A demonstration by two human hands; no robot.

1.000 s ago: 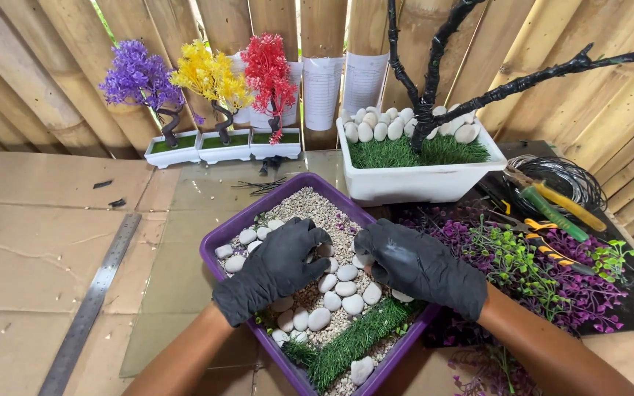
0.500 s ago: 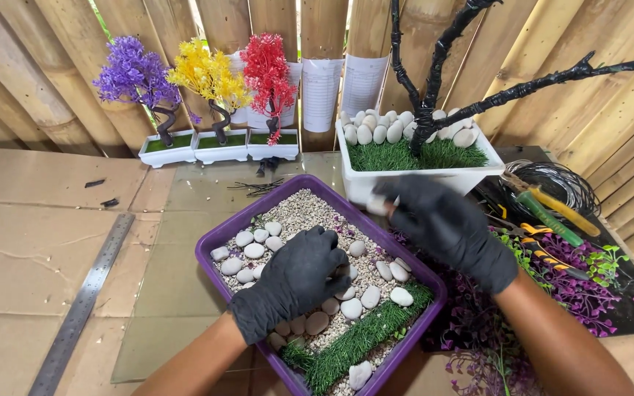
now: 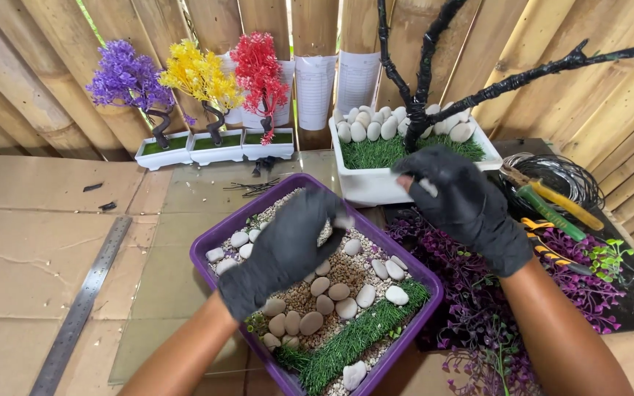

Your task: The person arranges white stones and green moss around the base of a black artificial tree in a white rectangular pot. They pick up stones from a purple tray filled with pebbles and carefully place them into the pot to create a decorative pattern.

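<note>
Tray: purple, near edge of desk; gravel, pale stones, grass strip inside
L hand: black glove, over tray; fingers pinched on a white pebble
R hand: gloved, above tray's far corner; fingers pinched on sth small, can't tell what
Planter: white, behind; black branches, stones
Far: three small trees by bamboo wall

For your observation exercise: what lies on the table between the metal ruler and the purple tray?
In the head view, only bare cardboard lies between the metal ruler and the purple tray; the gloved left hand reaches over the tray itself.
</note>
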